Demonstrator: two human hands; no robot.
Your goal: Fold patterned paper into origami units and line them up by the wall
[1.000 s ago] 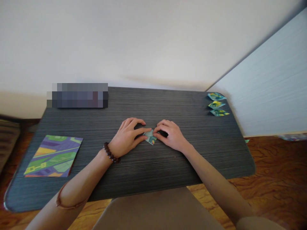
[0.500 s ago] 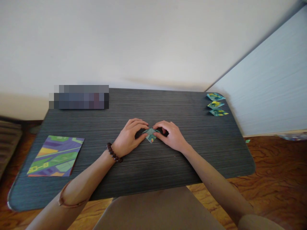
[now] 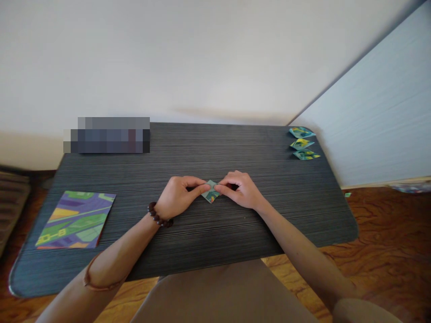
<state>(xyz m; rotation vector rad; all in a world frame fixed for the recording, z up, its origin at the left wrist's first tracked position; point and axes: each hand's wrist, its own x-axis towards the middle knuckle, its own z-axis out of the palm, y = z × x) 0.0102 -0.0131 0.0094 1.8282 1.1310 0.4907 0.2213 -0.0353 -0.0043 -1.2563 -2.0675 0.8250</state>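
A small folded piece of origami paper (image 3: 211,194), pale green with a patterned lower tip, is held between both hands over the middle of the dark table. It looks like a diamond, one point towards me. My left hand (image 3: 178,194), with a beaded bracelet at its wrist, pinches the left corner between thumb and index finger. On the opposite side, my right hand (image 3: 241,190) pinches the right corner the same way. The fingertips cover both side corners.
The dark ribbed table (image 3: 202,242) stands against a white wall. A stack of patterned paper sheets (image 3: 77,220) lies at the left. Several folded paper boats or similar pieces (image 3: 302,144) sit in a column at the far right. A pixelated object (image 3: 111,137) occupies the back left.
The paper was partly opened with raised sides; now it appears flattened into a diamond. My fingers have closed into tighter pinches at its side corners.
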